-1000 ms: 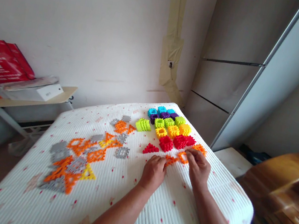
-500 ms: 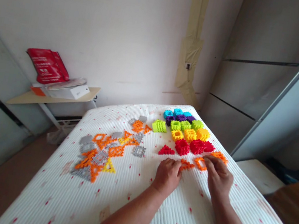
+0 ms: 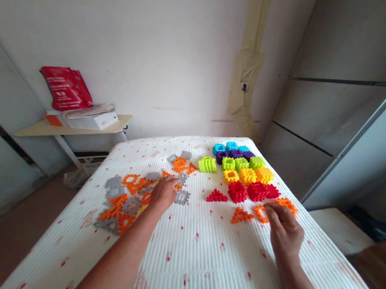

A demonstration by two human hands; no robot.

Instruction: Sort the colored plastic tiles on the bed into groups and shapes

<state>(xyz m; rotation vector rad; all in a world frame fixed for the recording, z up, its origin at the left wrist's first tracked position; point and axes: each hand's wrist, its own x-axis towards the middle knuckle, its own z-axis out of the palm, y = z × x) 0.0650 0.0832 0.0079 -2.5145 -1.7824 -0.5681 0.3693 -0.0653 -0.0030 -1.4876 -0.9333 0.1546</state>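
Orange square frame (image 3: 260, 213): this toothed, hollow building piece is sitting at the right side of a white ribbed cloth (image 3: 193, 273) with red specks. My right grip (image 3: 285, 231) is pinching it at its far right edge, thumb and fingers pressed together. Just left of it, an orange triangle (image 3: 241, 215) is lying on the cloth, and just beyond my right knuckles more orange pieces (image 3: 287, 205) are showing, partly hidden.

My left grip (image 3: 164, 193) is stretching over a scatter of pieces on the left, its fingertips close to a grey square (image 3: 183, 197); from here I cannot tell whether they are holding anything. Around that hand, orange triangles and frames (image 3: 131, 182) and other grey squares (image 3: 114, 186) are overlapping in a loose heap.

Behind the orange frame, colour-sorted blocks are standing in rows: red stacks (image 3: 237, 191) nearest, then yellow (image 3: 248, 176), lime green (image 3: 228, 164), purple (image 3: 221, 157) and blue (image 3: 219, 149) farthest. A red triangle (image 3: 217, 196) is resting left of the red row. Farther off, a red bag (image 3: 65, 88) is leaning against the wall (image 3: 157, 49).
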